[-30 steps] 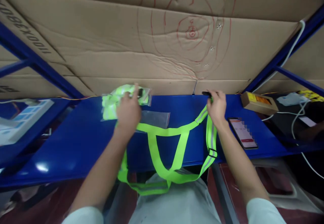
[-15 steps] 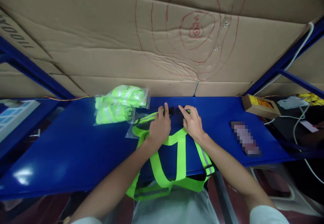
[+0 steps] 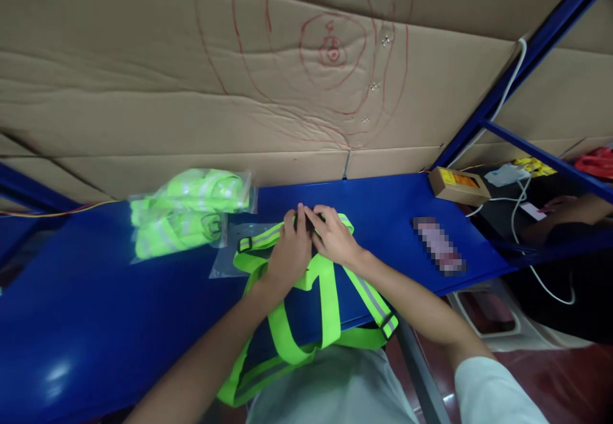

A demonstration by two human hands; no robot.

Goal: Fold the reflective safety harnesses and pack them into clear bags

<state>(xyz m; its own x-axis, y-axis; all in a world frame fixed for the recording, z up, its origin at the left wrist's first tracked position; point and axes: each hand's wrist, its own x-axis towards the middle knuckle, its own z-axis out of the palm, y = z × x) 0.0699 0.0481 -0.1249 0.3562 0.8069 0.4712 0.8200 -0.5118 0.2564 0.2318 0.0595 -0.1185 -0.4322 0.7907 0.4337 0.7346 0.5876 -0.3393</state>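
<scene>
1. The left hand and the right hand are together over the counter, their fingers closed on a black buckle, which they mostly hide.
2. The green harness, made of bright straps, lies partly on the counter beneath the hands. Its lower straps hang past the near edge, in front of the person's pale shirt.
3. Two of its straps carry a grey stripe and a black slider: one slider is left of the left hand, and the other slider is at the near edge, below the right forearm.
4. A flat clear bag lies on the counter, partly under the harness. Left of it, close by, are two clear bags of folded green straps, one overlapping the other.
5. To the right, a blurred-out phone lies on the counter, well apart from the hands. Behind it, near the back edge, sits a small brown box with a yellow label.
6. Behind the counter stands a cardboard sheet with red rings drawn on it.
7. At far right, another person's hand is beside a bright phone.
</scene>
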